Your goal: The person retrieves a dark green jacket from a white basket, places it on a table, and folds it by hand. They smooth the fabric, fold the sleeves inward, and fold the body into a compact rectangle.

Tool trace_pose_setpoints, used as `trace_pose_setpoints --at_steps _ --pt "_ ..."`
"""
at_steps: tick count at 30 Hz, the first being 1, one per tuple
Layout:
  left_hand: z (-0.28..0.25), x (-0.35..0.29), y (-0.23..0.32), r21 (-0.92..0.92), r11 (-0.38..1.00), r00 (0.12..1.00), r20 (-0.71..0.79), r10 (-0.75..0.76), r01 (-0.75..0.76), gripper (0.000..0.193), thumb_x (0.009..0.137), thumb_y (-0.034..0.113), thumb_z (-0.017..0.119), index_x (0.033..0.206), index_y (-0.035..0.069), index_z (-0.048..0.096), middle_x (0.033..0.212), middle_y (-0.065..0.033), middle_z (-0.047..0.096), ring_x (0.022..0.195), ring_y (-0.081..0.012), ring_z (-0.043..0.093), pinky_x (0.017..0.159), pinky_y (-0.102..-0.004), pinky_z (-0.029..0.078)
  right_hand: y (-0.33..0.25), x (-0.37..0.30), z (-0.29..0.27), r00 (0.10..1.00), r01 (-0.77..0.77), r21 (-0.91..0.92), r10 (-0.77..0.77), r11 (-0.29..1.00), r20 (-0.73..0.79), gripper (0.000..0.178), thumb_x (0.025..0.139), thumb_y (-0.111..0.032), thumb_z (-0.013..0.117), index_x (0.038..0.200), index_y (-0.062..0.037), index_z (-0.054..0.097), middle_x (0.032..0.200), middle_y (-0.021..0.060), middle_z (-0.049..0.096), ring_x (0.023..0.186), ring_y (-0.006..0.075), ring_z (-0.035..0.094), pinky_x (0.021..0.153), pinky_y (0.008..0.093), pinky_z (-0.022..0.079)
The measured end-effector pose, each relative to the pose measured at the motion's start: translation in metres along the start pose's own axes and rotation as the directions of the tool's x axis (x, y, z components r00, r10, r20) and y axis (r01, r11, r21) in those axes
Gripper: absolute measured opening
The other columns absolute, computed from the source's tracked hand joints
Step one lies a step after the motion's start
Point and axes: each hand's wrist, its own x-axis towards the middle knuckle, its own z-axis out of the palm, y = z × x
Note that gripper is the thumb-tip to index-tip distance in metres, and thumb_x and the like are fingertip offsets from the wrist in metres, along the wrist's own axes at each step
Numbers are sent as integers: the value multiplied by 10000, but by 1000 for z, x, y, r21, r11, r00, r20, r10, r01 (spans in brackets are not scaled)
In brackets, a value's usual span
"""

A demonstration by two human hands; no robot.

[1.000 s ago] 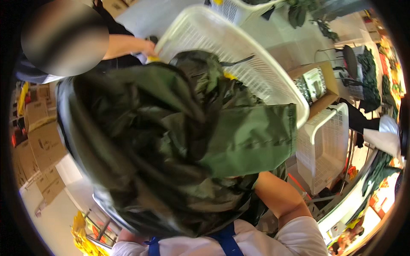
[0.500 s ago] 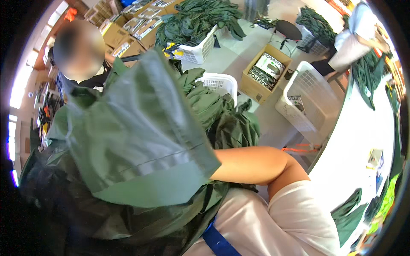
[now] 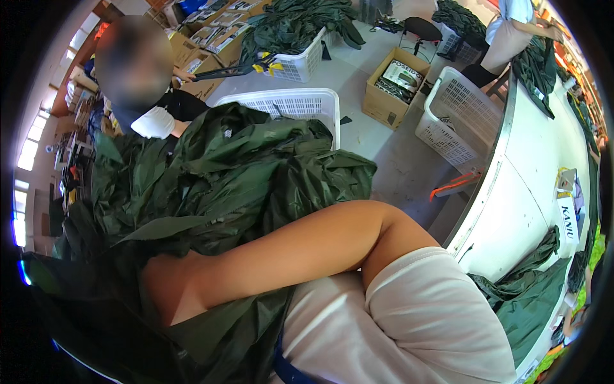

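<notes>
Dark green garments (image 3: 256, 173) of coated, rainwear-like cloth lie in a large crumpled heap before me. My right forearm reaches left across the front of the heap. My right hand (image 3: 176, 281) is sunk in the dark green garment (image 3: 224, 333) draped over my lower left side. Its fingers are hidden by the cloth, so I cannot see whether they grip it. My left hand is out of sight. Behind the heap shows the rim of a white plastic basket (image 3: 288, 99).
At the far left a co-worker's hand (image 3: 179, 128) touches the heap. Beyond stand a basket of green garments (image 3: 307, 57), a cardboard box (image 3: 387, 105) and a white basket (image 3: 457, 121). A white table (image 3: 511, 211) runs along my right, another person (image 3: 505, 51) at its far end.
The garment panel raised in front of me has come down, uncovering the heap behind it. My right forearm has swung further left and lower, its hand now in the cloth.
</notes>
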Motion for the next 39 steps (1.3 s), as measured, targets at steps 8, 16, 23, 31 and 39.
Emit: trace_pose_setpoints --at_steps 8,16,23,31,39 --pt "-122 -134 -59 65 950 911 -311 -272 306 449 847 288 618 1210 40 524 1165 -108 572 1046 -240 535 911 -380 417 15 38 57 965 -23 41 12 999 262 508 699 -297 688 1127 -37 607 1160 188 606 1073 318 589 869 417 490" --pt "-137 -206 -68 13 890 782 -484 -394 456 440 850 290 609 1206 44 528 1164 -109 574 1043 -243 538 909 -383 418 29 29 77 943 23 51 -38 998 331 614 719 -363 686 1236 -78 517 1234 162 559 1131 305 541 918 404 449" --pt "-137 -223 -51 31 860 721 -562 -405 509 433 852 292 601 1203 47 533 1163 -111 576 1041 -246 541 907 -385 419 38 13 69 925 41 127 -86 991 371 695 712 -413 683 1289 -100 454 1273 156 521 1171 310 499 952 395 413" --pt "-132 -213 -45 57 842 704 -580 -409 536 425 855 294 592 1199 51 537 1162 -113 578 1038 -250 544 905 -389 420 51 4 50 938 25 181 -85 983 336 790 704 -470 680 1350 -126 382 1316 148 478 1217 315 452 991 385 372" --pt "-123 -193 -47 85 848 742 -534 -405 523 417 858 296 584 1196 55 542 1161 -115 580 1035 -253 547 903 -392 421 54 -6 32 974 15 238 -67 971 216 886 696 -528 676 1411 -152 310 1360 140 435 1263 321 404 1031 375 331"
